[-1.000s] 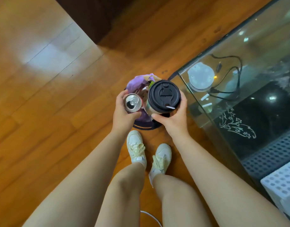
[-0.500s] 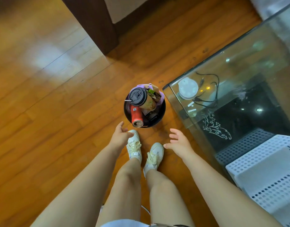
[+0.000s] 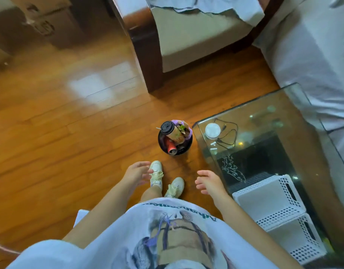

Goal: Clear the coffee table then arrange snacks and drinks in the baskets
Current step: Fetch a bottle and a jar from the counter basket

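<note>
A small black bin (image 3: 188,146) stands on the wooden floor by the corner of the glass coffee table (image 3: 268,105). In it lie a paper cup with a black lid (image 3: 170,131), a red can (image 3: 170,146) and purple wrappers (image 3: 183,125). My left hand (image 3: 137,172) and my right hand (image 3: 209,181) hang empty, fingers apart, well in front of the bin. Two white perforated baskets (image 3: 268,195) sit on the table's near end.
A white round device (image 3: 212,130) with black cables (image 3: 228,135) lies on the glass top. A dark-framed armchair (image 3: 179,41) stands behind the bin, a covered sofa (image 3: 311,55) at right, cardboard boxes (image 3: 41,18) at far left.
A second ago my hands held the can and the cup over the bin. Both now lie in the bin, my hands have drawn back empty, and my view has risen.
</note>
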Demonstrator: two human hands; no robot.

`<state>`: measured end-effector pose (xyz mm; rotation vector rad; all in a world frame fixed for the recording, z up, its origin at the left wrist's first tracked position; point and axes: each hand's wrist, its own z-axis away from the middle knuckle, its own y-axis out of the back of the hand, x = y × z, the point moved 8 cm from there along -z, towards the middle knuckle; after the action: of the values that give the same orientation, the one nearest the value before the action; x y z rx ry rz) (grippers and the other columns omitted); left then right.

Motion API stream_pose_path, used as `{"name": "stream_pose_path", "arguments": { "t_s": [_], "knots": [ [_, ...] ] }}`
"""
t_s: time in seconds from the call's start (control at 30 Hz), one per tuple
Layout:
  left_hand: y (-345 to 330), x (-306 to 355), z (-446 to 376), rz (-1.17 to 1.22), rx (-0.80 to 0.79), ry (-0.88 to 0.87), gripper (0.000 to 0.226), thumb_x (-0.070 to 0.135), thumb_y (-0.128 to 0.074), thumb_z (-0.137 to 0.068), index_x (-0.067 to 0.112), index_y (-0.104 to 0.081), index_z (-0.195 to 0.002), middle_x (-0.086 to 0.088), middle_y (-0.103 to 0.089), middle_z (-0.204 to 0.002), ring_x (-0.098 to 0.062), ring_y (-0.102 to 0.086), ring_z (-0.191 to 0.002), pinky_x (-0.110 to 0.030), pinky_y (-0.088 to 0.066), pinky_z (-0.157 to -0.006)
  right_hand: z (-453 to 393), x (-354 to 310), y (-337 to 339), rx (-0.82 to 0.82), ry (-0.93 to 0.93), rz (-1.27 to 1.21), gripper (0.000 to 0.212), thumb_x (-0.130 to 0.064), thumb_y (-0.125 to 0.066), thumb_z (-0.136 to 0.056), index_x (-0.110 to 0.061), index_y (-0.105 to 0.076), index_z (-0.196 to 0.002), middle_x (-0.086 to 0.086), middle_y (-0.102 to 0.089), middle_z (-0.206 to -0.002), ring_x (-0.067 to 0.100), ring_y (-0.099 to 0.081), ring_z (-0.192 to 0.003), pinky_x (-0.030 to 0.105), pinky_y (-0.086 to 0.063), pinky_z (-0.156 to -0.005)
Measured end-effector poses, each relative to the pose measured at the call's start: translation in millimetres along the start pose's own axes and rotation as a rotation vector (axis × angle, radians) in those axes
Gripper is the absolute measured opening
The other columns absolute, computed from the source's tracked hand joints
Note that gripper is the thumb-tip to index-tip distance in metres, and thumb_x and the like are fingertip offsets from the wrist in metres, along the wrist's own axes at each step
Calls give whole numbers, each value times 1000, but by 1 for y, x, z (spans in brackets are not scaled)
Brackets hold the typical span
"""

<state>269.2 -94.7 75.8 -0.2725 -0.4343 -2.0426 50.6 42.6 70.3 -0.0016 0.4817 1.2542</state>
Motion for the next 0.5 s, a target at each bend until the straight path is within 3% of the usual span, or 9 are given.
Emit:
{"name": "stream_pose_path", "arguments": {
  "t_s": [0.07, 0.17, 0.27, 0.33, 0.47, 0.5],
  "knots": [
    [18, -11, 22, 70, 31, -7, 17, 12, -46, -95, 15, -56, -108, -1, -64, -81, -14, -57, -68, -26, -46, -62, 18, 5, 1, -6, 23, 17, 17, -6, -48, -90, -19, -54, -101, 0, -60, -74, 11, -55, -61, 25, -48, -58],
    [54, -42, 53, 185, 93, 3, 19, 10, -46, -95, 12, -57, -111, -2, -63, -80, -14, -54, -65, -26, -44, -61, 37, 3, -4, -9, 42, 124, 12, -12, -47, -92, -18, -55, -99, 1, -59, -73, 12, -52, -59, 21, -43, -52],
    [95, -80, 76, 287, 183, 29, 26, 6, -45, -95, 4, -55, -119, -5, -60, -78, -16, -51, -61, -20, -47, -49, 46, -14, -29, -56, 60, 242, 10, -12, -46, -92, -16, -55, -96, 3, -58, -72, 13, -49, -56, 20, -39, -46],
    [125, -110, 87, 387, 250, 65, 30, 3, -45, -94, 0, -52, -123, -6, -58, -76, -16, -50, -58, -16, -47, -41, 52, -33, -57, -115, 86, 306, 10, -12, -46, -92, -15, -55, -96, 4, -57, -74, 13, -47, -56, 20, -37, -45],
    [170, -168, 103, 606, 357, 144, 28, 2, -41, -95, 1, -51, -122, -7, -54, -73, -7, -54, -37, -16, -43, -39, 63, -78, -121, -207, 187, 450, 12, -15, -46, -93, -14, -56, -99, 5, -57, -75, 14, -48, -57, 21, -36, -49],
    [180, -182, 106, 675, 379, 162, 27, 2, -40, -96, 4, -51, -121, -7, -54, -73, -9, -54, -40, -19, -42, -42, 66, -89, -139, -219, 210, 487, 12, -15, -45, -93, -14, -56, -100, 5, -57, -76, 14, -49, -58, 20, -37, -49]
  ]
}}
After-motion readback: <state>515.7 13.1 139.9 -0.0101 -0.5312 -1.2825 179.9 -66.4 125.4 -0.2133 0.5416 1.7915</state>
